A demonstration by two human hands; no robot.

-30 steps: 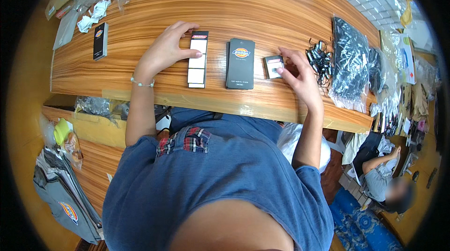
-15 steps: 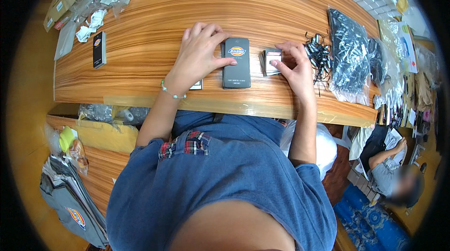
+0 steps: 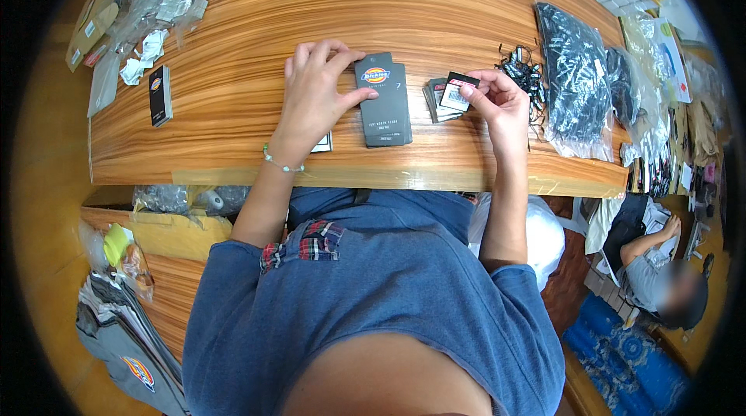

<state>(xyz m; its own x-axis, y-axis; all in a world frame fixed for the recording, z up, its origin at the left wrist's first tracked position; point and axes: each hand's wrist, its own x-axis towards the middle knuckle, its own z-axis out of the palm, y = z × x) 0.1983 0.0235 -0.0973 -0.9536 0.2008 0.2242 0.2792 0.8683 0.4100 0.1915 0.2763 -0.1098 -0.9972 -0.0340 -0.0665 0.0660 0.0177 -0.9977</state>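
My left hand grips the left edge of a dark grey hang tag, its thumb on the face and its index finger at the top corner. This tag sits slightly askew over a stack of like tags. In my right hand, a small black-and-white barcode tag is pinched between thumb and fingers. It is tilted just above a loose stack of small tags. Partly hidden by my left wrist, a small white tag with a dark border lies on the table.
Black tag strings lie heaped beside a clear bag of black items on the right. A narrow black tag stack, crumpled white paper and plastic bags are at left. Another person sits at far right.
My right hand has lifted the small barcode tag off its stack and turned it. My left hand has slid the top grey tag slightly left and up from the stack.
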